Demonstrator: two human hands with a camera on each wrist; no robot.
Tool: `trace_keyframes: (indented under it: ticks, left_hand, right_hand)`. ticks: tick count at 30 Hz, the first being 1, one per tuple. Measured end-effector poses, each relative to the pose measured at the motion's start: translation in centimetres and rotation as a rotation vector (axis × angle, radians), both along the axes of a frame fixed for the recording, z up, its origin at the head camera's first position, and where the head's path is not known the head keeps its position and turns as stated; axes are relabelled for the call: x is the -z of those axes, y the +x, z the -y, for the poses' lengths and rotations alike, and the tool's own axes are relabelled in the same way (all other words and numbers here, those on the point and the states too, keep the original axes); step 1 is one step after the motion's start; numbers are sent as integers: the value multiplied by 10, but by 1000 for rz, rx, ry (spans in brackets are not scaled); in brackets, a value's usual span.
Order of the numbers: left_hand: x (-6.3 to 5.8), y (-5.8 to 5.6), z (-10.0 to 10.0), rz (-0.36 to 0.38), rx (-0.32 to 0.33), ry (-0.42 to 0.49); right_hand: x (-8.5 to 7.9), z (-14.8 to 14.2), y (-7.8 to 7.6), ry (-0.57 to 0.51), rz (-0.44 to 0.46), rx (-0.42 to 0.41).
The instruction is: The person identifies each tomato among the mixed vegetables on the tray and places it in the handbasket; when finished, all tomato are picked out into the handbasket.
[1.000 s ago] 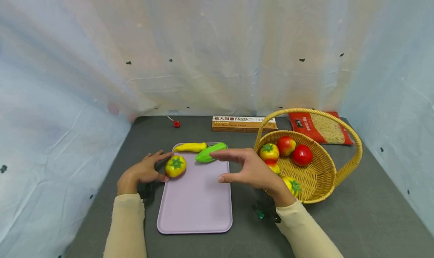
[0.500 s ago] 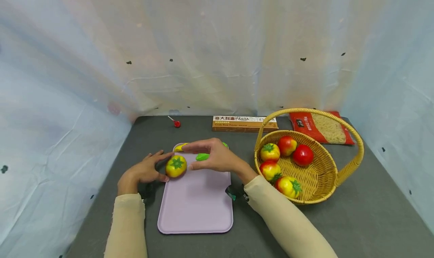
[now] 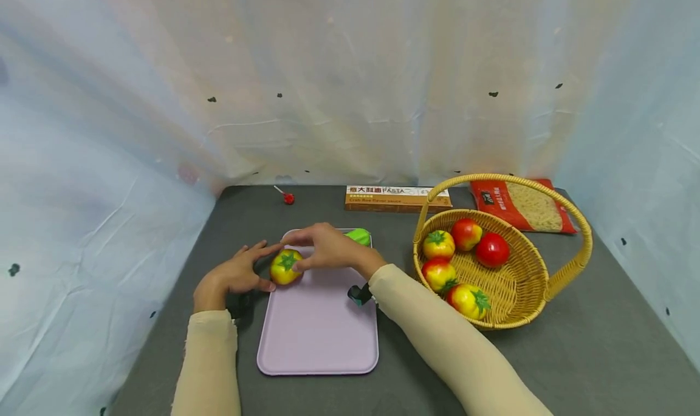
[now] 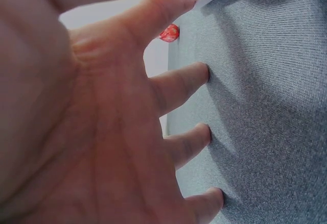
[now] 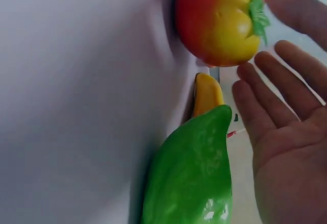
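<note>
A yellow-and-red persimmon-like fruit (image 3: 285,266) with a green leafy top sits at the upper left of the lilac tray (image 3: 317,343). My left hand (image 3: 235,273) is spread beside it; in the left wrist view its fingertips (image 4: 202,132) rest on the grey table, with nothing in the palm. Over the fruit from the right reaches my right hand (image 3: 328,247), its fingers extended. In the right wrist view the thumb and fingers are around the fruit without curling on it. A green pointed vegetable (image 5: 191,170) and a yellow one (image 5: 207,94) lie behind on the tray, partly hidden by the right hand in the head view.
A wicker basket (image 3: 505,282) with a tall handle stands at right, holding several red and yellow fruits. Behind are a pasta box (image 3: 398,200), a red bag of pasta (image 3: 525,204) and a red lollipop (image 3: 288,198). A pale curtain (image 3: 350,100) surrounds the table.
My right hand has moved left from beside the basket, across the tray, to the persimmon-like fruit. The left hand and the fruit have stayed in place.
</note>
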State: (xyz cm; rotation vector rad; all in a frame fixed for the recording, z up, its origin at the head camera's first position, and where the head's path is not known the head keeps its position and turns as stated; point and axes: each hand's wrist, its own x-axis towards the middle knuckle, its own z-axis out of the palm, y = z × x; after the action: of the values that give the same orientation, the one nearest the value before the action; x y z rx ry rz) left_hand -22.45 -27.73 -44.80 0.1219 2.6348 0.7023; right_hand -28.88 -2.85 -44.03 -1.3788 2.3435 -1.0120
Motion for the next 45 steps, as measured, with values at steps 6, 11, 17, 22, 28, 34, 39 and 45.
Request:
trace_keyframes:
  ticks: [6, 11, 17, 22, 28, 34, 39, 45]
  left_hand:
    - [1, -1, -1, 5, 0, 18]
    - [0, 0, -1, 9, -8, 15]
    - [0, 0, -1, 9, -11, 12]
    - [1, -1, -1, -1, -4, 18]
    - [1, -1, 0, 12, -15, 16]
    - [1, -1, -2, 22, -17, -4]
    - [2, -2, -2, 29, -6, -10]
    - [2, -2, -1, 21, 2, -7]
  right_hand:
    - [3, 3, 2, 79, 26, -25]
    - [10, 4, 5, 50, 47, -13]
    - [10, 6, 9, 39, 54, -29]
    - [5, 4, 14, 44, -15, -18]
    - [-9, -7, 29, -108, 69, -7]
    - [-28, -40, 56, -223, 113, 24]
    - [-43, -86, 80, -304, 174, 41]
    - [-62, -152, 101, -343, 183, 205]
